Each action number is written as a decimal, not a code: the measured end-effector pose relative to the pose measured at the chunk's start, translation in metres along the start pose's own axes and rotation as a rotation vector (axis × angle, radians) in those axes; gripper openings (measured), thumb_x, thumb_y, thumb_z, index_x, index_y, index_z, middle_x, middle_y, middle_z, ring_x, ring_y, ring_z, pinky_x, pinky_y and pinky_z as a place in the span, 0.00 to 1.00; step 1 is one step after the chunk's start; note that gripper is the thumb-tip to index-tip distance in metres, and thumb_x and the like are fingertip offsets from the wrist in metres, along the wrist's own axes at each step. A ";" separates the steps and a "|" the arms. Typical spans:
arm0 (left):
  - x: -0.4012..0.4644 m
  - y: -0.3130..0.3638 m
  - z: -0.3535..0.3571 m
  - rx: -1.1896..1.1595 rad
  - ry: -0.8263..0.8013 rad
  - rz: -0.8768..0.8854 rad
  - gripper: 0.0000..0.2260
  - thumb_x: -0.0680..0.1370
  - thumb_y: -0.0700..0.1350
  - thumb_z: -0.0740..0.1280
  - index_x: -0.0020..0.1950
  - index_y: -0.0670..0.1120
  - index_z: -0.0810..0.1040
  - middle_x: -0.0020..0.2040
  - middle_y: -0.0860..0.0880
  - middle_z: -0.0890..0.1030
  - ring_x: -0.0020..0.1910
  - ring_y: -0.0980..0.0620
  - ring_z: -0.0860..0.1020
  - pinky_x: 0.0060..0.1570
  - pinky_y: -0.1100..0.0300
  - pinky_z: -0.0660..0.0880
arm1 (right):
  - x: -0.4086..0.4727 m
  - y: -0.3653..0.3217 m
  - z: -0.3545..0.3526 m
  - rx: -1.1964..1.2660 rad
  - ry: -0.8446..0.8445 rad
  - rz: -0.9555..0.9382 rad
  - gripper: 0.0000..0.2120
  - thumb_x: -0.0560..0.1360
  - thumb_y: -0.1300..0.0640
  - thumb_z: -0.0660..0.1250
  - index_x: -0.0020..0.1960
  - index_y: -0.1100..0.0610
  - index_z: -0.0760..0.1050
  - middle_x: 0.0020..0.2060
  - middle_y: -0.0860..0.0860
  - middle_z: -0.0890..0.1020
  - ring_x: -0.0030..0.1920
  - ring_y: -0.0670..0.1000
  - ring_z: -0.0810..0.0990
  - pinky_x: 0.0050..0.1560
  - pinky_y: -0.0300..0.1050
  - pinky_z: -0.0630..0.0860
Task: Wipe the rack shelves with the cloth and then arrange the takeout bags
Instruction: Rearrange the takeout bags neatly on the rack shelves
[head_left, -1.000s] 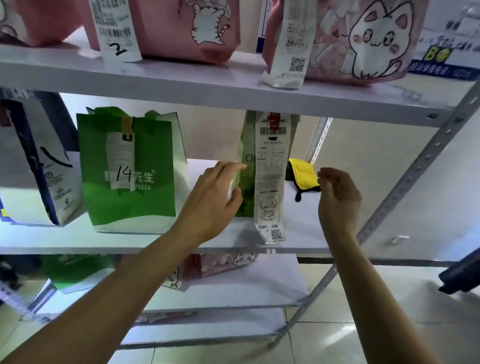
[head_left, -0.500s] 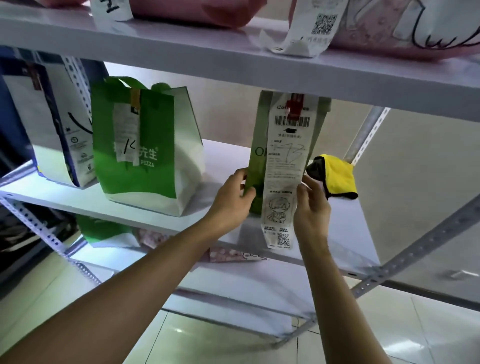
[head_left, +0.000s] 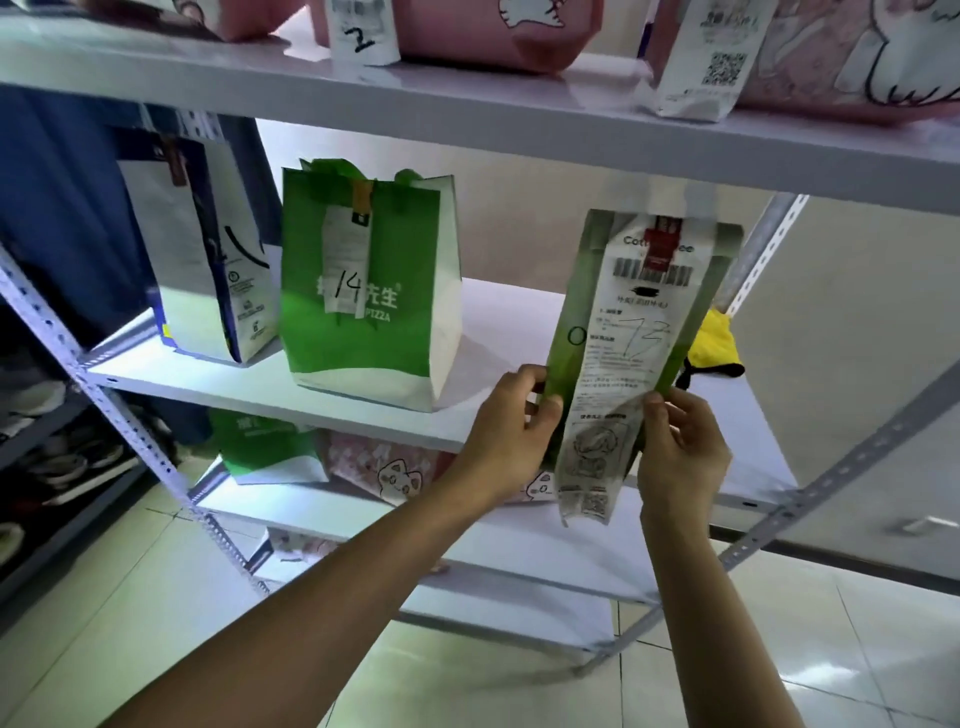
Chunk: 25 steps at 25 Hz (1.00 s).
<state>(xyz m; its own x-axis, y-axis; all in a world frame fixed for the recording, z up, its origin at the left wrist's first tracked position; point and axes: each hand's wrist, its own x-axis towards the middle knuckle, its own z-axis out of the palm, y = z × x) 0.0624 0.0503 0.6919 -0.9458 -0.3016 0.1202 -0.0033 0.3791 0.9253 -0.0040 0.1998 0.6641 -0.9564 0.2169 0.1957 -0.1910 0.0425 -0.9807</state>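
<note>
A narrow green takeout bag (head_left: 576, 312) with a long receipt (head_left: 628, 353) marked 73 is gripped at its lower part from both sides: its left edge is pinched by the curled fingers and thumb of the left hand (head_left: 511, 421), its right edge by those of the right hand (head_left: 680, 441). Whether the bag rests on the middle shelf (head_left: 498, 322) or is held just above it cannot be told. A yellow cloth (head_left: 714, 348) lies on that shelf just behind the right fingers, and a green pizza bag (head_left: 369, 291) marked 14 stands well left of the left fingers.
</note>
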 end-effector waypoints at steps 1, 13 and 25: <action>-0.010 -0.003 -0.009 0.003 -0.010 0.007 0.11 0.84 0.48 0.60 0.65 0.49 0.72 0.63 0.48 0.76 0.55 0.54 0.78 0.45 0.69 0.75 | -0.015 -0.003 0.002 0.008 0.012 -0.006 0.08 0.78 0.50 0.68 0.43 0.39 0.79 0.40 0.41 0.85 0.40 0.44 0.85 0.36 0.39 0.82; -0.152 -0.110 -0.128 -0.007 -0.121 -0.030 0.10 0.82 0.49 0.63 0.63 0.52 0.72 0.61 0.52 0.74 0.54 0.55 0.77 0.57 0.50 0.78 | -0.226 0.017 0.063 -0.034 0.031 0.144 0.04 0.80 0.55 0.68 0.48 0.48 0.80 0.43 0.44 0.85 0.45 0.46 0.85 0.45 0.44 0.83; -0.240 -0.295 -0.147 -0.154 0.149 -0.522 0.04 0.80 0.51 0.67 0.53 0.59 0.75 0.54 0.60 0.79 0.49 0.59 0.79 0.47 0.61 0.80 | -0.343 0.167 0.120 -0.230 -0.217 0.375 0.09 0.77 0.63 0.70 0.44 0.51 0.82 0.37 0.46 0.86 0.36 0.43 0.85 0.32 0.31 0.77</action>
<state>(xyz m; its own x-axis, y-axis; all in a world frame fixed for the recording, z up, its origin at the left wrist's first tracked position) 0.3377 -0.1177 0.4425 -0.7753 -0.5394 -0.3287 -0.4007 0.0177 0.9160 0.2657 0.0155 0.4334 -0.9785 0.0515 -0.1996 0.2061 0.2195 -0.9536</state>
